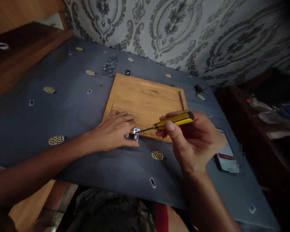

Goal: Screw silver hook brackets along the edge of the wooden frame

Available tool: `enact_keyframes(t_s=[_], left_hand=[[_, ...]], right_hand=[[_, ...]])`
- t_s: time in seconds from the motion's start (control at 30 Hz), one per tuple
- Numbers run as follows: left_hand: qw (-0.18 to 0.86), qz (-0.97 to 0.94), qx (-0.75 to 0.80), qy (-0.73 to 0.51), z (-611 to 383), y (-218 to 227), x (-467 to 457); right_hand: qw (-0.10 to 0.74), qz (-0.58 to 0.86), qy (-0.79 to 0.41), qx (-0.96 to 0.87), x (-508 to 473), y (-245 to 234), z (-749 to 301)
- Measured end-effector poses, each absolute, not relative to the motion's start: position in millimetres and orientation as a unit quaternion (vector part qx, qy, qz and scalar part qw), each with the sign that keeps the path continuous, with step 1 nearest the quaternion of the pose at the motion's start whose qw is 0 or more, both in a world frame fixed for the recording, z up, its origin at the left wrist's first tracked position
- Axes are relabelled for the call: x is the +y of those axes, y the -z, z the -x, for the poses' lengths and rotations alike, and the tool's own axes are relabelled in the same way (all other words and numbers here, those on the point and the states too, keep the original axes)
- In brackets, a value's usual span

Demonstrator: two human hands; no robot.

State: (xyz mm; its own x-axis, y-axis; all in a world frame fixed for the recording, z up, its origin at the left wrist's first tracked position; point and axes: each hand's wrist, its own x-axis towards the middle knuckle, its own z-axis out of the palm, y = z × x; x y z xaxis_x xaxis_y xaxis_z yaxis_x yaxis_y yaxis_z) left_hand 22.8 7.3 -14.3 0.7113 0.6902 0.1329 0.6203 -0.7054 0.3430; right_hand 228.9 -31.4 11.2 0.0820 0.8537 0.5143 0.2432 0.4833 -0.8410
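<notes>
Cloth (62, 122) in dark blue-grey, dotted with small yellow motifs, covers the whole table up to a patterned wall. Lying flat on it, near the middle, is a wooden panel (147, 96) with a raised frame round its edge. The right hand (193, 138) hovers over the panel's near right corner, fingers and thumb closed round the handle of a yellow and black screwdriver (174, 120). The left hand (113, 130) rests at the panel's near left corner, fingers curled down and thumb tucked under, pinching a metal fitting (133, 134) against the panel's edge. A phone (226, 154) lies on the cloth just beyond the right wrist, partly hidden by it. The screwdriver's thin shaft slopes down to the left and its tip meets the top of the fitting. Farther off, a cluster of metal hardware (110, 67) sits beside the panel's far left corner, and dark screws (199, 89) lie near its far right corner.
</notes>
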Motion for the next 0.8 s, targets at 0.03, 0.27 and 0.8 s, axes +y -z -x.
enact_keyframes(t_s=[0.03, 0.27, 0.8], left_hand=[[0.137, -0.914, 0.36, -0.125, -23, 14, 7], [0.14, -0.915, 0.356, -0.127, -23, 14, 7], [0.141, -0.914, 0.363, -0.115, -24, 13, 7]], right_hand=[[0.589, 0.436, -0.263, -0.628, -31, -11, -229], [0.575, 0.433, -0.272, -0.639, -30, -8, -230], [0.536, 0.438, -0.331, -0.642, -32, -21, -234]])
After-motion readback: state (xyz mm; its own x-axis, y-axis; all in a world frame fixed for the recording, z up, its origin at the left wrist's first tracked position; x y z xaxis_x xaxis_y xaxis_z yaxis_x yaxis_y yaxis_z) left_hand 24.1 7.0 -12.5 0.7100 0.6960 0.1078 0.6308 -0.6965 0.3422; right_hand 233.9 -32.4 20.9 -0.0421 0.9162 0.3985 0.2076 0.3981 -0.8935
